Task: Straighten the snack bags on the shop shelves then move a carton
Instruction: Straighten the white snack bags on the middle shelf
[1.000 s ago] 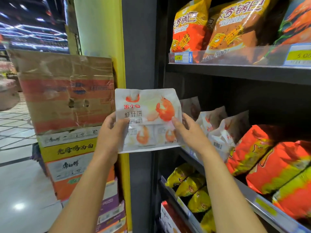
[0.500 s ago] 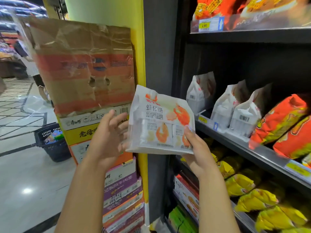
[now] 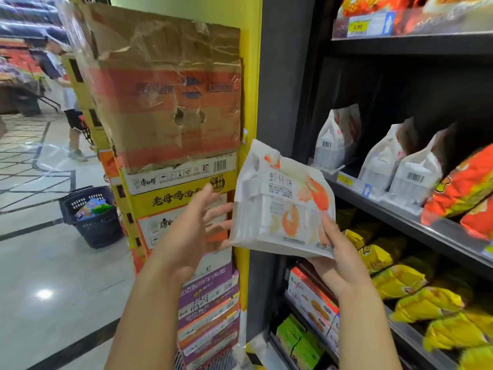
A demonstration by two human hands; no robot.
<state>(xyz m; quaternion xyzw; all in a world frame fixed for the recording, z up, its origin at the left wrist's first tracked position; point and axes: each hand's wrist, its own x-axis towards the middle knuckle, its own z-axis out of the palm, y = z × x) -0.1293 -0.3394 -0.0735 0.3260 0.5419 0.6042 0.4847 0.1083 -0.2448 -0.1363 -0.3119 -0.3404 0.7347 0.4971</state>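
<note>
A white snack bag with orange shrimp pictures [image 3: 285, 201] is held tilted in front of the shelf's grey side post. My right hand [image 3: 337, 260] grips its lower right corner from below. My left hand [image 3: 194, 231] hovers just left of the bag with fingers spread, its fingertips at the bag's left edge. Three more white bags [image 3: 337, 137] stand on the middle shelf [image 3: 416, 217], barcodes facing out. A worn brown and orange carton [image 3: 170, 92] tops a stack of cartons at the left.
Orange snack bags [image 3: 464, 193] lie at the right of the middle shelf, yellow bags [image 3: 416, 303] on the shelf below. A black shopping basket [image 3: 93, 220] stands on the tiled floor at left. A person [image 3: 64, 86] stands farther down the aisle.
My left hand has let go of the bag and opened beside it. My right hand alone carries the bag, lower and nearer the shelf. The view has swung down and left.
</note>
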